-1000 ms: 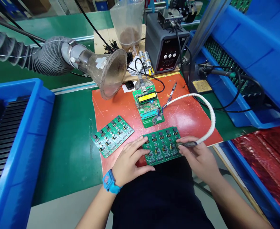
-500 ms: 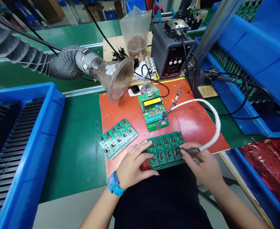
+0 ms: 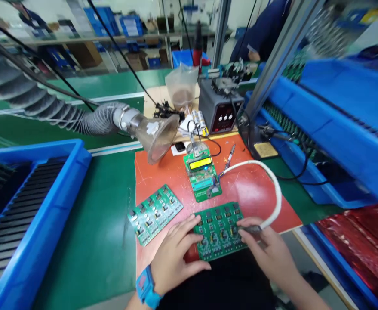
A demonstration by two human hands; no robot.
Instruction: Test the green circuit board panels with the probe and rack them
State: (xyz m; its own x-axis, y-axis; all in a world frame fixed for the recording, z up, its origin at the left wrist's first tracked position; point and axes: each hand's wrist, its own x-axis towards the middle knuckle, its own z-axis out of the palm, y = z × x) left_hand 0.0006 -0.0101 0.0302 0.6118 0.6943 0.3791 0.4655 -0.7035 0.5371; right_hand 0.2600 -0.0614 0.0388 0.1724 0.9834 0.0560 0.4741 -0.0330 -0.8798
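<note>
A green circuit board lies on the red mat close to my body. My left hand rests at its left edge, fingers spread, fingertips on the board. Pinched in my right hand is a dark probe on a white sleeved cable; its tip is at the board's right part, hidden by my fingers. Farther back sits a programmer board with a lit yellow display. A second circuit board lies to the left of my left hand.
A fume extractor nozzle hangs over the mat's back left. Behind stands a soldering station. Blue bins flank the mat on both sides. A pen lies near the cable. A person is in the background.
The view has tilted up, so the bench appears lower and more background shows. Both hands keep about the same places on the board, with the probe still held.
</note>
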